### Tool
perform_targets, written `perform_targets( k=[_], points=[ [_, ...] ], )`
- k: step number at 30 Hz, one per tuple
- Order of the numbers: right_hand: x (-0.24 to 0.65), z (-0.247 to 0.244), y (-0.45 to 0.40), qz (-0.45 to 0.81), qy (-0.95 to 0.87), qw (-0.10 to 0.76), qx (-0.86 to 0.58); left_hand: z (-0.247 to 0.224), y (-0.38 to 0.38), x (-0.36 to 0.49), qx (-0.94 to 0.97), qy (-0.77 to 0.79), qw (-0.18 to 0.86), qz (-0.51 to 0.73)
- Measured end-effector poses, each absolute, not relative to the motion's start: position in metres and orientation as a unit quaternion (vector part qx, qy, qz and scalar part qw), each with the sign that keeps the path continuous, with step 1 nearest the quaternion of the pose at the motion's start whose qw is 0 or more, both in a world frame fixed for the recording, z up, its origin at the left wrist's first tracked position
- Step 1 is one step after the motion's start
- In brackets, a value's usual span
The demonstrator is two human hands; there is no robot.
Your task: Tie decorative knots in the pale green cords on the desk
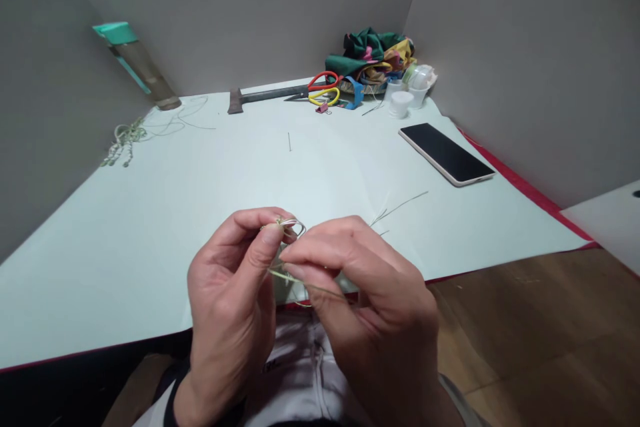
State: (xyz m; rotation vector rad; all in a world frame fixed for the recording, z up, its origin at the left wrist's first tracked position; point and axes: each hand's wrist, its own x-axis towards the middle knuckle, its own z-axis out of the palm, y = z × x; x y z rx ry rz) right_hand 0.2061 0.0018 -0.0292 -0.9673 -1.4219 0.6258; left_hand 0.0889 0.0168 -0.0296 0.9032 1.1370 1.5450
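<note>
With my left hand [230, 300] I pinch a small looped piece [299, 223] of thin cord between thumb and forefinger; it sits left of the phone [447, 155] and nearer to me. My right hand [385, 300] is just beside it, thumb and forefinger closed, as it seems, on a green thread [284, 275] that trails across my thumb. Whether those fingertips also hide a needle I can't tell. Loose strands [400, 205] stick out past my right knuckles, nearer me than the phone, and a pin [289, 141] lies on the table [125, 260] well to the phone's left. I judge the step in hand to be working thread at the loop; the next move calls for a steady left pinch and a light, even right-hand pull.
</note>
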Motion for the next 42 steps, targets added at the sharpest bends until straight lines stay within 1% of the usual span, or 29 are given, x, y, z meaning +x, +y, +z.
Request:
perform_targets(
  k=[6, 11, 19, 28, 35, 42],
  points=[
    [0.205, -0.029, 0.004, 0.236, -0.617, 0.607, -0.441, -0.031, 0.016, 0.090, 0.382, 0.469, 0.466, 0.645],
    [0.202, -0.028, 0.007, 0.257, -0.592, 0.603, -0.469, -0.031, 0.013, 0.091, 0.389, 0.473, 0.446, 0.652],
    [0.199, -0.030, 0.008, 0.260, -0.582, 0.595, -0.489, -0.040, 0.012, 0.095, 0.408, 0.480, 0.382, 0.676],
    [0.199, -0.031, 0.012, 0.233, -0.602, 0.590, -0.485, -0.038, 0.007, 0.093, 0.417, 0.489, 0.370, 0.671],
    [0.194, -0.040, 0.009, 0.160, -0.624, 0.595, -0.480, -0.038, 0.005, 0.098, 0.446, 0.488, 0.340, 0.669],
    [0.191, -0.043, 0.006, 0.122, -0.632, 0.590, -0.488, -0.040, 0.005, 0.098, 0.461, 0.486, 0.323, 0.668]
  ],
)
